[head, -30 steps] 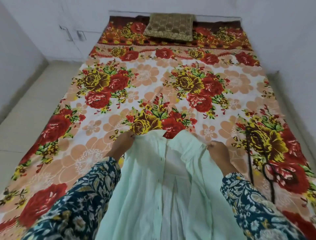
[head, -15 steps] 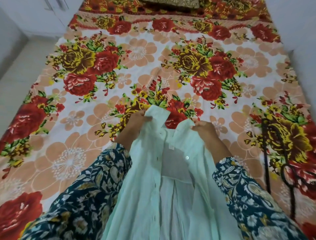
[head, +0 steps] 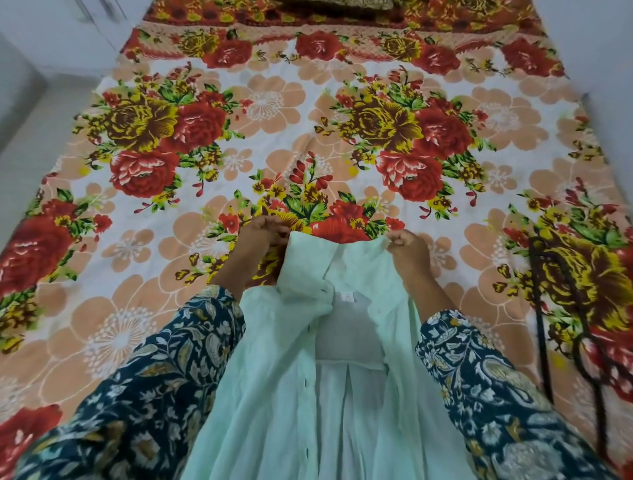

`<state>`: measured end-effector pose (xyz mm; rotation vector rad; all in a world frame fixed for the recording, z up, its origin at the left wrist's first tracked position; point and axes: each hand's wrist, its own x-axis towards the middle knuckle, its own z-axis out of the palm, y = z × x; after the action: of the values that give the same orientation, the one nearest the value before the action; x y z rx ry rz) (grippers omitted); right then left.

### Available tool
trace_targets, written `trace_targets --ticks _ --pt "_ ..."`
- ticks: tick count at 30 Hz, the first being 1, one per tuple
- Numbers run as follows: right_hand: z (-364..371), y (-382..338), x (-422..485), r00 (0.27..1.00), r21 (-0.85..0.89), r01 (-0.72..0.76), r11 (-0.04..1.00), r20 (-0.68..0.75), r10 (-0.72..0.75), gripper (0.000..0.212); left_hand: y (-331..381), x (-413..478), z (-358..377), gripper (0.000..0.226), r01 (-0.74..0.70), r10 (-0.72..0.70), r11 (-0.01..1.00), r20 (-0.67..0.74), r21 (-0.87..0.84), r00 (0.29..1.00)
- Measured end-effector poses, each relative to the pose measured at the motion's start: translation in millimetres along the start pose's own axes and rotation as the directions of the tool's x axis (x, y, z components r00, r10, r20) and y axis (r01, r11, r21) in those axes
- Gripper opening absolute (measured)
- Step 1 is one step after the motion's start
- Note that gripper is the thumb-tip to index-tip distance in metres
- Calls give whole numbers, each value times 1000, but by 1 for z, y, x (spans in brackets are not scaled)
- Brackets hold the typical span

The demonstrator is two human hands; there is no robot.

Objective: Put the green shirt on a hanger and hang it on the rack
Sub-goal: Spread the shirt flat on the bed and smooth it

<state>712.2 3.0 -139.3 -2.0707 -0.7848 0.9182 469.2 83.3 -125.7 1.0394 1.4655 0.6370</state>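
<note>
Shirt: pale green shirt (head: 274,394), thin button-front cloth, held up over the near middle of the bed, between the two forearms.
Shirt axis: long axis runs from the bottom edge of the view up toward the far end of the bed; collar end points away from the person, the body of the cloth falls toward them and out of view.
Shirt front: open down the middle, the two fronts spread apart; the inside back panel and a small white neck label show between them.
Placket: left front edge carries a row of small dark buttons running along the long axis.
Collar: folded over at the far end, its left corner turned outward by the left hand.
Left hand: left hand (head: 262,233) pinches the collar's left corner, fingers closed on the cloth.
Right hand: right hand (head: 409,248) clenched on the collar's right edge, thumb and fingers pressed on a pinch of cloth.
Sleeves: both forearms wear dark blue floral sleeves (head: 154,387), flanking the shirt on either side.
Hanger: dark thin hanger (head: 561,325) lies flat on the bed at the right, well apart from the shirt; its shape is blurred and hard to read.
Bed: bedsheet (head: 274,113) printed with large red and yellow roses on peach blossoms covers the bed under everything.
Pillow: edge of a brown patterned pillow (head: 337,3) at the far end, mostly cut off.
Floor: pale floor (head: 30,147) beside the bed's left side.
</note>
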Motion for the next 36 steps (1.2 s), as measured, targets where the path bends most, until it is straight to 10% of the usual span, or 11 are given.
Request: trace_targets --ticks 6,22,27,32,36 --pt "-5 -6 -36 989 -118 70 991 -121 -84 26 -1 -29 2 23 -61 94 965 -120 253 988" --pt "-82 102 -323 944 -2 -304 953 131 302 14 -128 -335 -7 13 -7 -31 853 62 522 998" --pt "-103 159 -379 871 -288 -425 858 126 474 26 -181 -411 -10 42 79 -68 662 -45 745 997" --pt "-120 182 -427 726 63 -648 759 352 590 28 -231 -489 -19 50 -128 164 293 82 947 983" --pt "-133 176 -451 664 101 -655 749 551 506 29 -240 -501 -42 23 51 167 368 -120 929 979"
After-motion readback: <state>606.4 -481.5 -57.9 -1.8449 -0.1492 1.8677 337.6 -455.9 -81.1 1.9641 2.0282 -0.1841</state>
